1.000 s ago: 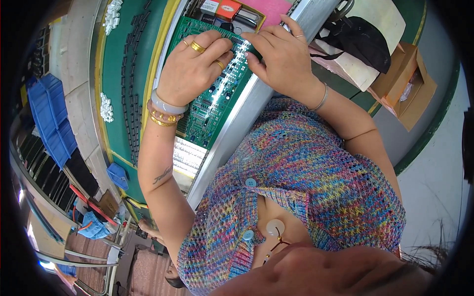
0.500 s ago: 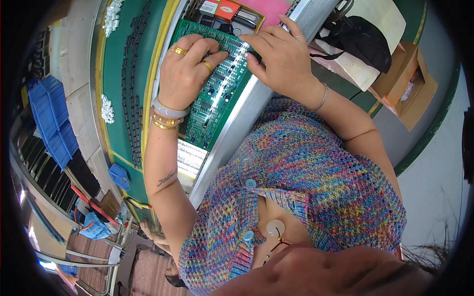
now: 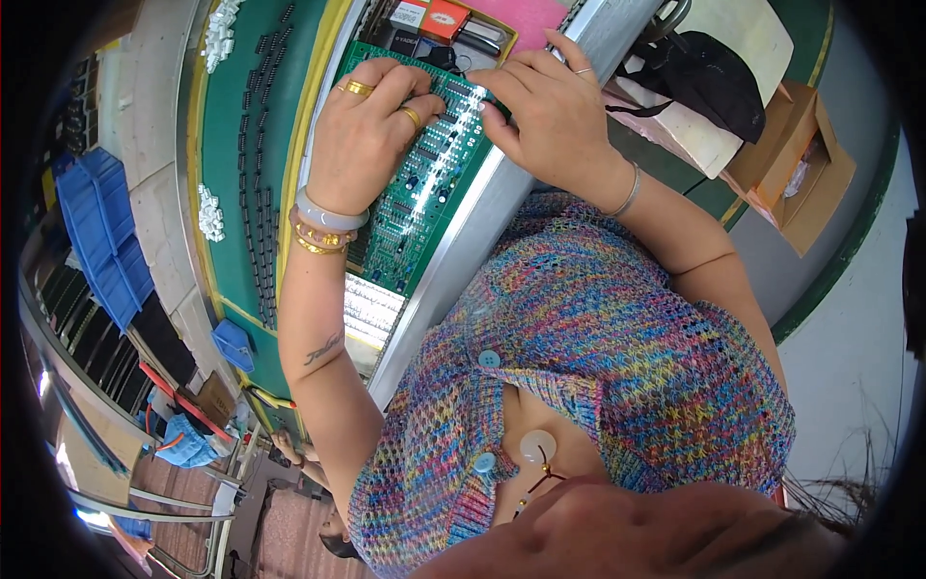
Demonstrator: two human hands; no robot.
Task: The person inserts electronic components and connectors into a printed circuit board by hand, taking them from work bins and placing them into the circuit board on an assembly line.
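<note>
While curling the left hand [image 3: 359, 135] near the upper edge of the board [image 3: 395, 253], resting the right hand [image 3: 555, 111] with parted thumb and forefinger at the upper right corner, probably to steady it beside the rail [image 3: 473, 207]. Cannot tell of gripping by either, with left fingertips partly hidden. Beyond the upper edge, see tray [image 3: 497, 21] with red box [image 3: 444, 19]; rightward, carton [image 3: 831, 179] with pale wrapping [image 3: 799, 179].

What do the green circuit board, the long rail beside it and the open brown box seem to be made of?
Circuit board: probably plastic laminate, glossy; it reflects a bright light streak. Rail: apparently bare metal, satin, judging by its silvery sheen. Box: likely cardboard, matte; it looks thin, brown and folded.
</note>
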